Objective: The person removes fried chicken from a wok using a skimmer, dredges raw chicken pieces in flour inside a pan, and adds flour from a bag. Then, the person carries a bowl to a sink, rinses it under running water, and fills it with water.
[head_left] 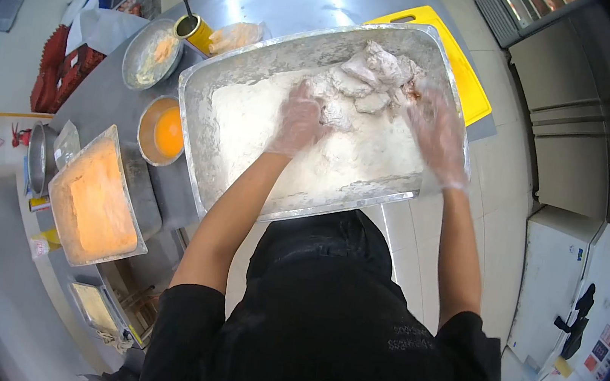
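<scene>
A large metal tray (193, 142) holds white flour (248, 126). Flour-coated pieces of what looks like meat (372, 77) are heaped toward its far right part. My left hand (299, 123), in a clear glove, rests in the flour at the left edge of the heap; its fingers are apart, their tips partly hidden by flour. At the right side of the heap is my right hand (433, 126), gloved too and blurred by motion, with its fingers spread. Neither hand visibly lifts a piece.
Left of the tray are a bowl of orange liquid (146, 133), a bowl with batter remains (136, 67), a yellow can (200, 37) and a tray of orange powder (130, 215). A yellow board (476, 97) lies beneath the tray's far right corner.
</scene>
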`<state>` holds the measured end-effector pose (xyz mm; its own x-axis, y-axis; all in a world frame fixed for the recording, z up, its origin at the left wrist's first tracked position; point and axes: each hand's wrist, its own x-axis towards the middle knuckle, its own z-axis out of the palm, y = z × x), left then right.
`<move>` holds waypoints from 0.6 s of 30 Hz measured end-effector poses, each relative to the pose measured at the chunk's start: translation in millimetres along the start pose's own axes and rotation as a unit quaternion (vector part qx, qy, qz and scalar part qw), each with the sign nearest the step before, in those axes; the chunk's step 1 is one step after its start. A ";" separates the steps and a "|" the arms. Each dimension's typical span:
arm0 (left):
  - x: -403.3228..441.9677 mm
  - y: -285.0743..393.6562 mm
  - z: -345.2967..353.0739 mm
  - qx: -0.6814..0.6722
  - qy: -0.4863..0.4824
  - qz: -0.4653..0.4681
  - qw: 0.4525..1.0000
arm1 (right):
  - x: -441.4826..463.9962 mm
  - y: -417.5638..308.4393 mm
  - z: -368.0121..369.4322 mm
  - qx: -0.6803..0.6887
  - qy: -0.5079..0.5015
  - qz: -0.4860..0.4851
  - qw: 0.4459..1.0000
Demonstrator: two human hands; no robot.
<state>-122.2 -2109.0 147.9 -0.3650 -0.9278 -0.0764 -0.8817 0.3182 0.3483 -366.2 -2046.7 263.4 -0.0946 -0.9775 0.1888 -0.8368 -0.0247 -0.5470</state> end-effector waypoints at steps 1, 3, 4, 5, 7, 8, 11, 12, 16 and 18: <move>-0.4 -2.5 0.5 -0.016 -0.019 -0.022 0.999 | -17.8 1.6 2.9 0.003 0.011 0.001 1.000; 0.2 -0.1 -18.4 0.026 0.057 0.017 0.998 | -47.6 11.6 9.2 -0.018 0.019 0.033 0.999; 3.3 1.0 -26.2 0.047 0.095 0.037 0.994 | -56.0 14.8 8.6 -0.014 0.033 0.041 0.999; 12.4 -0.2 -23.8 0.035 0.055 0.041 0.997 | -62.5 17.2 7.6 -0.011 0.045 0.048 0.998; 31.1 0.2 -15.6 0.011 -0.027 0.046 0.998 | -67.5 17.2 8.9 -0.015 0.068 0.057 0.996; 34.0 0.4 -14.3 -0.014 -0.048 0.032 0.998 | -66.0 16.8 9.9 -0.024 0.083 0.059 0.995; 18.7 9.3 -27.6 -0.060 -0.028 0.048 0.997 | -63.8 14.8 10.8 -0.036 0.096 0.046 0.994; 17.4 7.5 -28.2 -0.087 -0.013 0.035 0.996 | -62.4 14.6 11.4 -0.039 0.096 0.039 0.994; 16.9 -10.7 -30.7 -0.394 -0.033 -0.037 0.918 | -67.7 14.7 14.6 -0.029 0.091 0.094 0.991; 17.5 -8.5 -35.4 -0.549 -0.062 -0.074 0.831 | -65.2 10.3 12.2 -0.030 0.098 0.100 0.990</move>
<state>-110.5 -2134.9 176.7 -0.3645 -0.8921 -0.2671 -0.1419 -0.2302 0.9627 -362.0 -1985.8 235.5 -0.3596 -0.9018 0.2397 -0.8211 0.1838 -0.5403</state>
